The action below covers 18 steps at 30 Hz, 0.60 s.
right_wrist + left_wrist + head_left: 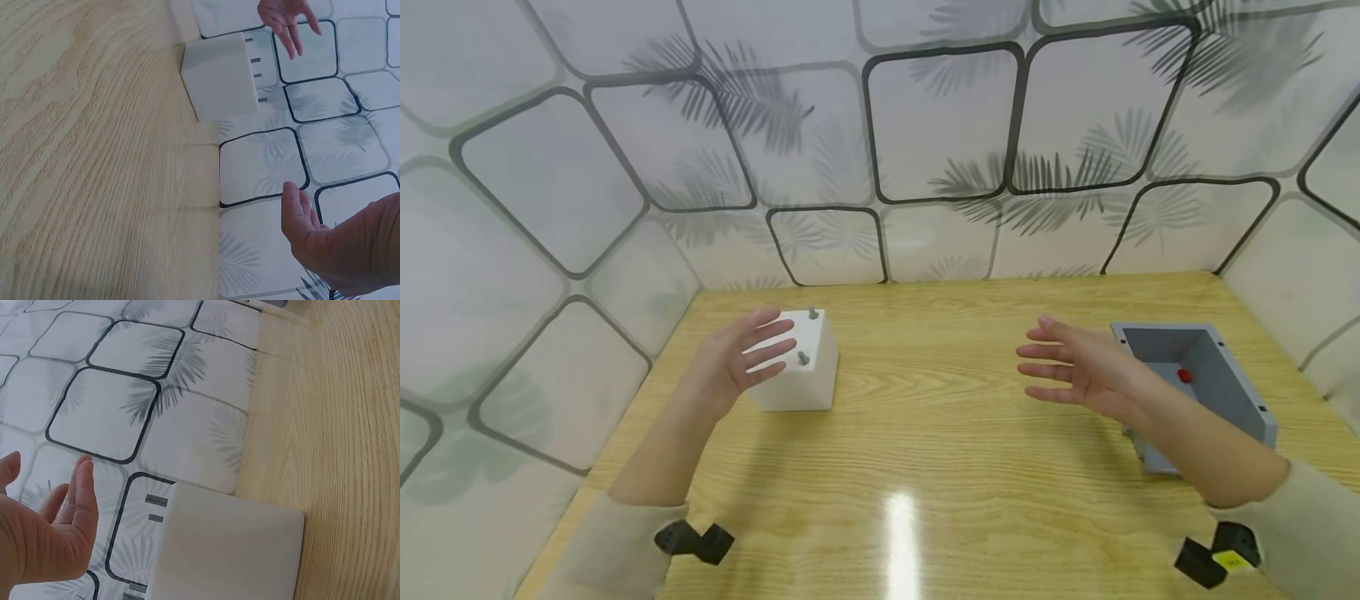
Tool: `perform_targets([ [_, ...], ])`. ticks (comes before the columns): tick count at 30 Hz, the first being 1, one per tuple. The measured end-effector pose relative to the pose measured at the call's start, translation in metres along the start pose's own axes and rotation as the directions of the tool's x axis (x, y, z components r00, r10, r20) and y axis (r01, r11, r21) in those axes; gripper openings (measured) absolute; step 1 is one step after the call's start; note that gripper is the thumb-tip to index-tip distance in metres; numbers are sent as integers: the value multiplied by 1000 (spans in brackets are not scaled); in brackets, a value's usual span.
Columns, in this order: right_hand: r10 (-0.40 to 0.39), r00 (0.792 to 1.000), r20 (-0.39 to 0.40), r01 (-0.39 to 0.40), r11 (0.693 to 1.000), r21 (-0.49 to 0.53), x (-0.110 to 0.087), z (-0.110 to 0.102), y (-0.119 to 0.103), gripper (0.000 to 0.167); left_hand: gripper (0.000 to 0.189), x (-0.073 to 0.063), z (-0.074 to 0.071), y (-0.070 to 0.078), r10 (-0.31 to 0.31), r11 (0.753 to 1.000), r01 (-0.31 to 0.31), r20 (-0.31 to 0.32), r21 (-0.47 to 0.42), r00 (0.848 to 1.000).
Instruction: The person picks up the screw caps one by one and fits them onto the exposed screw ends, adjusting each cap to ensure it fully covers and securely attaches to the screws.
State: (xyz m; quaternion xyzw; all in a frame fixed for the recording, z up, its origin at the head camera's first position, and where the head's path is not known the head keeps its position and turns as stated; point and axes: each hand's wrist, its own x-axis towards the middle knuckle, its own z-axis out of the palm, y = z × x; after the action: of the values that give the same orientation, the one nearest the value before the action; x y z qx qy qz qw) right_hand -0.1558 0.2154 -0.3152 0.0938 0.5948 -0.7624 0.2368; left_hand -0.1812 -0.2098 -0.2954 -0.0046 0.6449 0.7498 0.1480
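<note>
Head view, left hand (730, 357) near white box (799, 393), right hand (1086, 367) near gray bin (1221, 392), both hands' fingers slightly spread

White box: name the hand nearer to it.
Left. The left hand is raised close by, higher than the white box and apart from it. The right hand is well off to the box's right, nearer the gray bin.

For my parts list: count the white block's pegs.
4 pegs, all on top of the white block: two along its right edge; the others, hidden by the left hand in the head view, show from the right wrist.
</note>
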Motion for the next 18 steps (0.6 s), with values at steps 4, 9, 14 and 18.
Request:
perform_targets([
  [4,29,999,14,-29,999,44,1,5,0,52,46,-4,-5,5,-76,997,76,-45,-5,996],
  [9,42,999,25,-43,998,45,2,9,1,49,29,-14,-19,12,-105,994,107,-74,18,992],
  [14,37,999,18,-38,998,52,1,11,1,37,15,-18,-33,11,-106,991,101,-60,-86,993],
  [18,39,999,8,-39,998,49,2,12,1,36,13,-20,-42,9,-101,985,93,-49,-144,994],
])
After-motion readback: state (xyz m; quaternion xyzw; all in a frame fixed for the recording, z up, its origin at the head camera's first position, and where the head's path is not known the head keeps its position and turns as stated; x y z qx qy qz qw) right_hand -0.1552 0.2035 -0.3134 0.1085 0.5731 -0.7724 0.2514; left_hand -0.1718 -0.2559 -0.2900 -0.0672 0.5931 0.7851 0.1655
